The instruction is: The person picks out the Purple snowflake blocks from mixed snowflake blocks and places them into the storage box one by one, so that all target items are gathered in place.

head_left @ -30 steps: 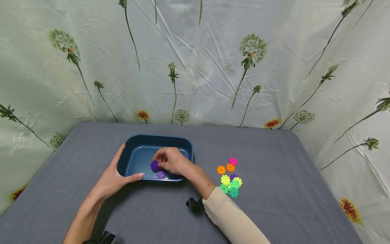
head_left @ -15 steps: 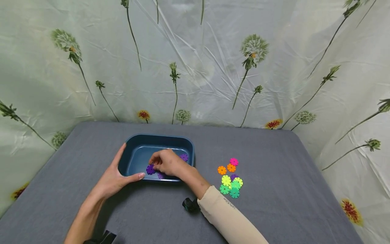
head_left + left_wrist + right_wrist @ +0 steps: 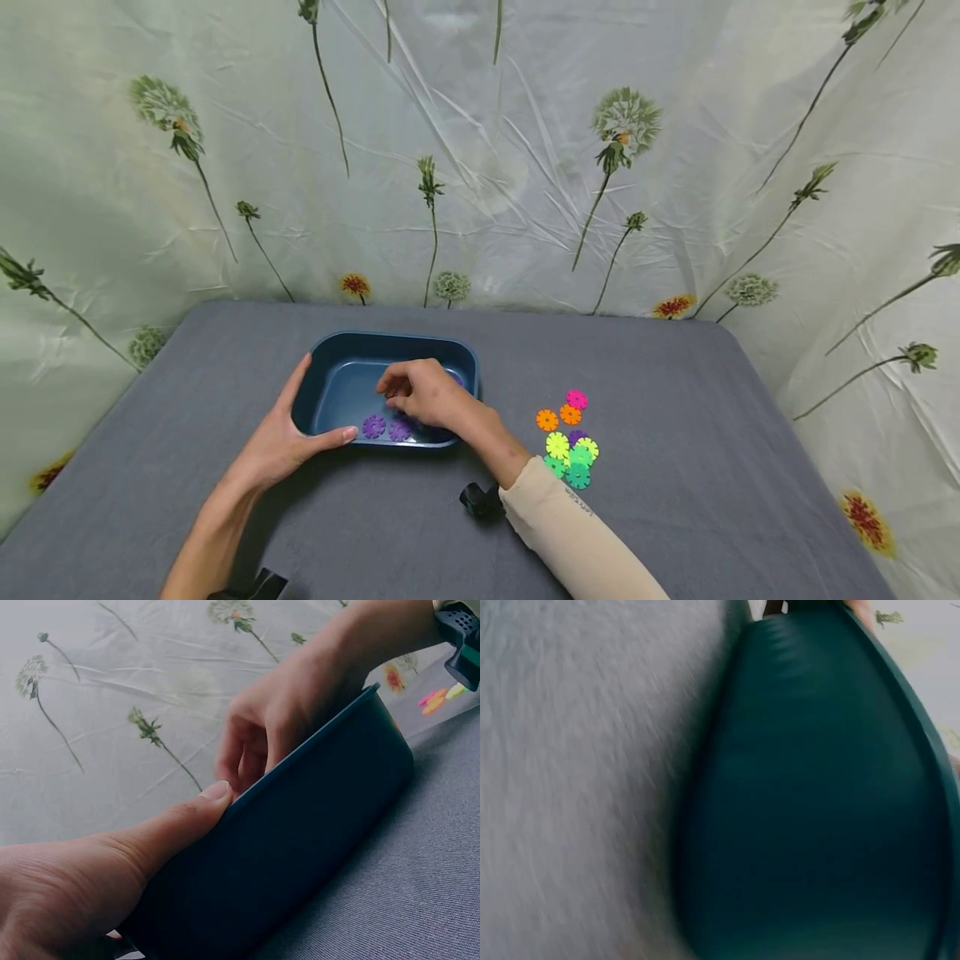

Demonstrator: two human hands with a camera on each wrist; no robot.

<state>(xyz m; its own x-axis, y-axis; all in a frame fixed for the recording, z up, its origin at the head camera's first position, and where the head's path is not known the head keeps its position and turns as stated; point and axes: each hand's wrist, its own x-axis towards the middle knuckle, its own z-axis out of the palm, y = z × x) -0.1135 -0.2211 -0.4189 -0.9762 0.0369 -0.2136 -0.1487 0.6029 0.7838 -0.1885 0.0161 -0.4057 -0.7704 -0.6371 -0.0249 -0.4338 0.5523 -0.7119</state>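
A dark blue rectangular tray (image 3: 352, 333) stands on the cloth-covered table. My left hand (image 3: 273, 442) grips its near-left corner; in the left wrist view the thumb (image 3: 191, 817) lies along the rim. My right hand (image 3: 429, 396) is inside the tray, fingers loosely bent, with nothing visible between them. Two notched purple plastic discs, one (image 3: 374, 427) nearer the left thumb and another (image 3: 400, 429) beside it, lie by the tray's near wall. Part of another purple disc (image 3: 459, 382) shows behind the right hand. The right wrist view shows mostly the blurred tray wall (image 3: 817, 795).
Right of the tray lies a loose group of notched discs: a pink one (image 3: 577, 400), an orange one (image 3: 547, 420), a yellow one (image 3: 557, 445), a green one (image 3: 578, 476) and several more, some overlapping. A flower-printed curtain (image 3: 495, 167) hangs behind the table.
My right hand set a purple disc down near the tray's near wall, let go of it, and drew back to the right. The left hand stays on the tray.
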